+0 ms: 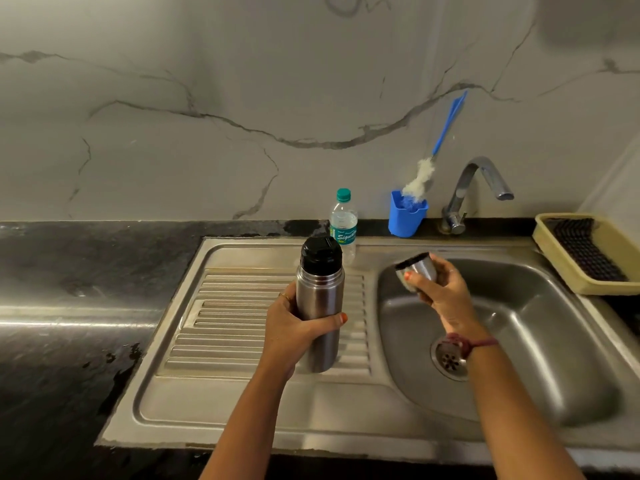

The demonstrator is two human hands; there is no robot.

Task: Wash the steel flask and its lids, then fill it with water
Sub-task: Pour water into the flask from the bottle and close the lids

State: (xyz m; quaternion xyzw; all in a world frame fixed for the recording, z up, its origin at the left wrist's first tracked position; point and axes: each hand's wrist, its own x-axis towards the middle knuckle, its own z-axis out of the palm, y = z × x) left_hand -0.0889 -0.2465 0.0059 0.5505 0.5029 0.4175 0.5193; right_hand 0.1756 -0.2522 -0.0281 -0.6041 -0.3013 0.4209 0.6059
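While my left hand (294, 327) grips the upright flask (320, 306) on the drainboard (242, 327), my right hand (440, 289) holds the cup lid (417, 270) just right of it, over the sink (519, 341).

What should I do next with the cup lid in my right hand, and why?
Probably set the cup lid down in the sink: your right hand is full, and the flask in your left hand still has its black stopper on.

The left hand (294, 327) is gripping the steel flask (320, 306), upright over the draining board (242, 323) left of the sink basin (519, 341), its black inner lid (321, 254) still on. The right hand (443, 292) is holding the steel cup lid (417, 270), tilted, above the sink basin.
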